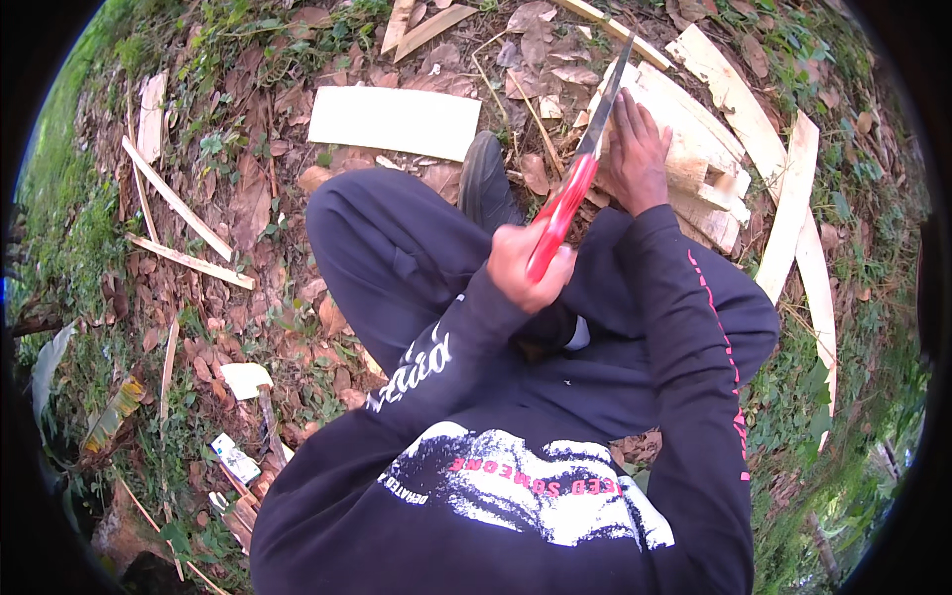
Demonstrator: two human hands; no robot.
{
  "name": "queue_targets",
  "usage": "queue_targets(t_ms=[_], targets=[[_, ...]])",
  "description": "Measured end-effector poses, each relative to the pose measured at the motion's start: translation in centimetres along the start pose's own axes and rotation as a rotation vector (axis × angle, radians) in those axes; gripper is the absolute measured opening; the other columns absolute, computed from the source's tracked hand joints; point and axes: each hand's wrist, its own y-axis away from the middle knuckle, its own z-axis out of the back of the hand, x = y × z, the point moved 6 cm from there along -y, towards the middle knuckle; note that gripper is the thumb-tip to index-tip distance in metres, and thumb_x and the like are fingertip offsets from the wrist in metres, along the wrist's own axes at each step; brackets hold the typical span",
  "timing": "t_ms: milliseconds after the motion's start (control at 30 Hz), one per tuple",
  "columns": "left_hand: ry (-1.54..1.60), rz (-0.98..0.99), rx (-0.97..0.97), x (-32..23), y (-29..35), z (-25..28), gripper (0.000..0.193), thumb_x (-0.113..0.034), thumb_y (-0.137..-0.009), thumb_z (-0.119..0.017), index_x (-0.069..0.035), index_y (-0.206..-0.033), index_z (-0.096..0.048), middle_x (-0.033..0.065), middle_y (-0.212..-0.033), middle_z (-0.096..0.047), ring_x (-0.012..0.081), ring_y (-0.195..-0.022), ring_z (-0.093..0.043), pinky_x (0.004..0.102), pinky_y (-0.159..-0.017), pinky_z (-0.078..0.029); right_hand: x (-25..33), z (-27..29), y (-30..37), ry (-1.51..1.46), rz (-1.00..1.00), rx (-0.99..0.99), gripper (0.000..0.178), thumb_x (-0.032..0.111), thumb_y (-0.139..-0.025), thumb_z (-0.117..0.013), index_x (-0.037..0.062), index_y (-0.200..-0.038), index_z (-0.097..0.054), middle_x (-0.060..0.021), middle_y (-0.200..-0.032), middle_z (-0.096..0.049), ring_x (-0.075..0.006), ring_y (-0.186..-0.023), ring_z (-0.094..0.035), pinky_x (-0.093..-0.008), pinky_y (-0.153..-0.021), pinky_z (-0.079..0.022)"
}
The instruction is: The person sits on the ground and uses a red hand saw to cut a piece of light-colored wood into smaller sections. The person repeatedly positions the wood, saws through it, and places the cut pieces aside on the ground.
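My left hand [531, 266] is closed around the red handle of what looks like a pruning saw [565, 213]. Its long dark blade points up and away to the right, along the near side of a pale piece of wood; the teeth cannot be made out. On that wood [684, 124] lies my right hand [638, 157], palm down with fingers stretched out, just right of the blade. At the wood's right end is a notched, rough-cut edge, blurred in part. Whether the blade touches the wood, I cannot tell.
I sit with bent legs on leaf-covered ground. A pale rectangular board [395, 121] lies beyond my shoe [487, 183]. Long planks [790, 208] spread at the right, thin strips [178, 198] at the left. A small white packet [235, 458] lies at lower left.
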Motion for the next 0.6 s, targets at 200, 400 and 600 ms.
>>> queue_targets(t_ms=[200, 400, 600], targets=[[-0.072, -0.087, -0.056, 3.5, -6.7, -2.1, 0.013, -0.009, -0.08, -0.063, 0.0, -0.075, -0.056, 0.0135, -0.053, -0.049, 0.0281, -0.045, -0.056, 0.036, -0.049, -0.043, 1.1, -0.6, -0.1, 0.023, 0.008, 0.04, 0.053, 0.023, -0.101, -0.043, 0.0144, -0.152, -0.036, -0.0016, -0.158, -0.036, -0.0289, -0.139, -0.04, -0.0668, -0.113, -0.022], [-0.171, -0.04, 0.02, 1.4, 3.2, 1.6, 0.011, -0.003, -0.079, -0.061, 0.004, -0.087, -0.063, 0.0097, -0.054, -0.052, 0.0257, -0.043, -0.054, 0.0344, -0.048, -0.042, -0.4, -0.7, -0.6, -0.069, -0.134, 0.026, 0.049, 0.024, -0.101, -0.044, 0.0144, -0.149, -0.043, -0.0046, -0.156, -0.04, -0.0305, -0.139, -0.04, -0.0648, -0.115, -0.02], [-0.007, 0.078, -0.099, 0.7, 0.0, 3.3, 0.014, -0.008, -0.084, -0.062, 0.001, -0.075, -0.055, 0.0023, -0.053, -0.049, 0.0108, -0.046, -0.046, 0.0287, -0.048, -0.037, 0.2, -0.1, 0.0, -0.112, -0.099, -0.044, 0.049, 0.026, -0.099, -0.05, 0.0159, -0.147, -0.046, -0.0072, -0.149, -0.047, -0.031, -0.137, -0.042, -0.0603, -0.116, -0.021]])
